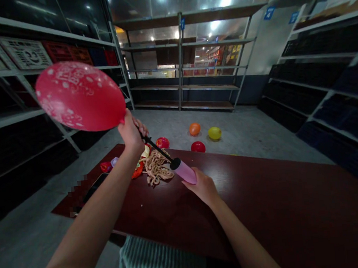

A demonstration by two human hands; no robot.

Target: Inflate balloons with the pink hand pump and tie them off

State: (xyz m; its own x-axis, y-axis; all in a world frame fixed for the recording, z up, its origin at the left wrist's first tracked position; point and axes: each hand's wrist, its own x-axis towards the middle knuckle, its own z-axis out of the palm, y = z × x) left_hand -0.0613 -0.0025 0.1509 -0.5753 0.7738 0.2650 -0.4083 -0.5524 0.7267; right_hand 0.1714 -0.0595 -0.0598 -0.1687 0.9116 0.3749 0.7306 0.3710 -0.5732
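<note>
A large inflated red balloon (81,97) with white print hangs at the left, its neck pinched in my left hand (131,132). Those same fingers are closed around the near end of a hand balloon pump (184,171), so the joint between balloon and nozzle is hidden. The pump's black rod runs down to a pink barrel, around which my right hand (204,186) is wrapped. Below the rod, a heap of beige long uninflated balloons (157,166) lies on the dark brown table (254,211).
On the floor past the table lie an orange balloon (194,129), a yellow balloon (214,133) and a red balloon (198,147). A black phone-like object (95,186) lies at the table's left. Metal shelves (180,65) stand behind, with more racks along both sides.
</note>
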